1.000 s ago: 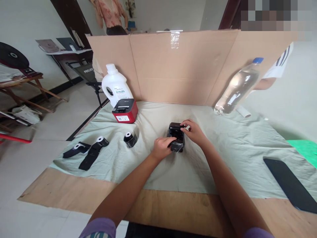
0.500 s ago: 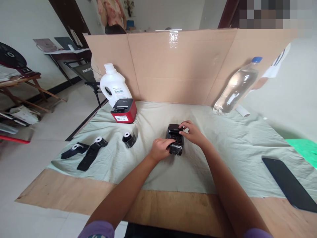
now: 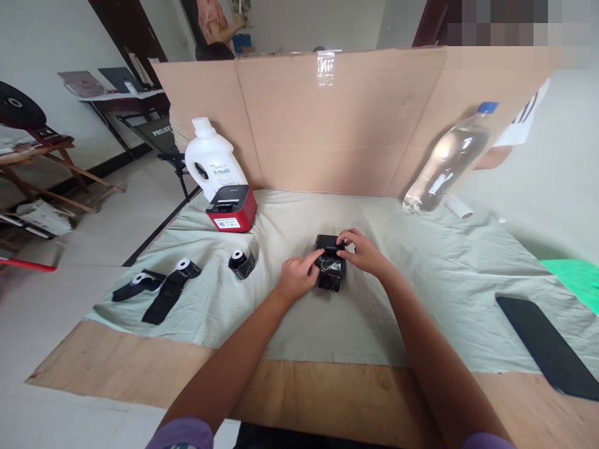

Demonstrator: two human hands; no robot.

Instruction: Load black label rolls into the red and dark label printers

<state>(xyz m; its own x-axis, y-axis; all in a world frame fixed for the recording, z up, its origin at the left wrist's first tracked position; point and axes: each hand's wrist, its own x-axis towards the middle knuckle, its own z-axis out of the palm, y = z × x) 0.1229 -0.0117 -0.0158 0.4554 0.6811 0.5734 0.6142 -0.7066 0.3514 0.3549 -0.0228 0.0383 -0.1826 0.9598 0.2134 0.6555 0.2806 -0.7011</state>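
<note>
Two bare hands, ours, meet on a small black boxy device that stands near the middle of the pale green cloth, well apart from everything else on it. Our left hand has its fingers curled in, with thumb and forefinger tips pinched against the near left edge of the device. Our right hand bends narrow over the far top end, fingertips on the lid and the thumb out of sight. We cannot tell whether the left hand pinches the body itself or only the glossy clear film that seems to wrap it.

We judge the device light and rigid, a hard plastic shell that one hand could lift. The shiny wrap looks slippery and crinkly, so a grip on film alone may slide. The firm places look to be the two side walls, taken between thumb and fingers, rather than the lid, which may hinge.

To the left on the cloth lie a black-wrapped paper roll with a white core, a long flat black wrapper and a shorter flat black wrapper. Behind them sits a red and black label printer, just in front of a white plastic jug. A clear plastic bottle with a blue cap stands by the brown cardboard screen. A flat black phone lies near the cloth's right front edge.
</note>
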